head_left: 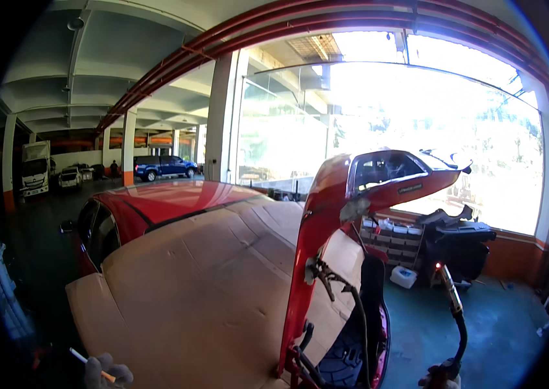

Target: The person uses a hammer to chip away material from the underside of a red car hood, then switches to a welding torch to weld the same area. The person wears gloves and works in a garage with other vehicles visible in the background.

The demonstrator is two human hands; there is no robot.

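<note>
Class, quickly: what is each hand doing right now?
Left hand: gloved, closed on a thin white stick.
Right hand: at the lower edge, gripping a dark curved tool.

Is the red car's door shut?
No, the red door stands wide open, swung out from the paper-covered car.
</note>
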